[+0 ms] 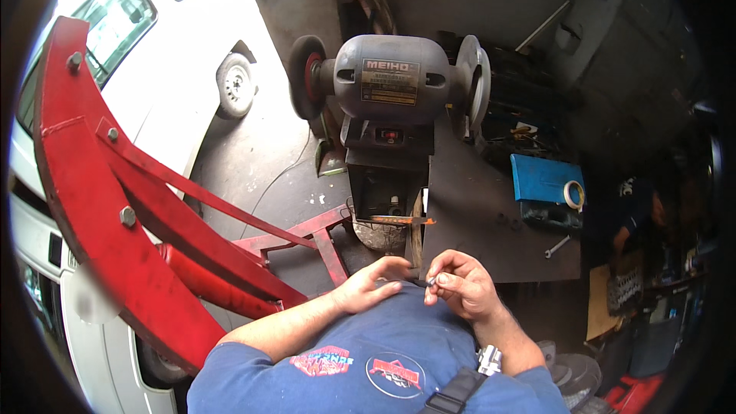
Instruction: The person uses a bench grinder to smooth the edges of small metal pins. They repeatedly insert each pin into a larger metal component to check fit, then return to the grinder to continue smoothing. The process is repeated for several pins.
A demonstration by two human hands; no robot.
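My right hand (462,289) is closed in a pinch in front of my chest. Between its thumb and fingertips shows a small grey-blue piece (432,281), too small to name. Just to its left, my left hand (374,285) hovers with the fingers stretched out and nothing visible in it. The two hands are close together but apart. Beyond them stands a grey bench grinder (391,77), with a dark wheel (307,77) on its left end and a pale wheel (478,86) on its right. A red switch (389,136) sits on the black stand below the motor.
A red shop crane (100,176) rises at my left, its leg frame (307,231) reaching toward the stand. On the dark bench (491,238) lie a blue case (544,184), a tape roll (573,195) and a wrench (557,246). Another person (640,215) bends at the right.
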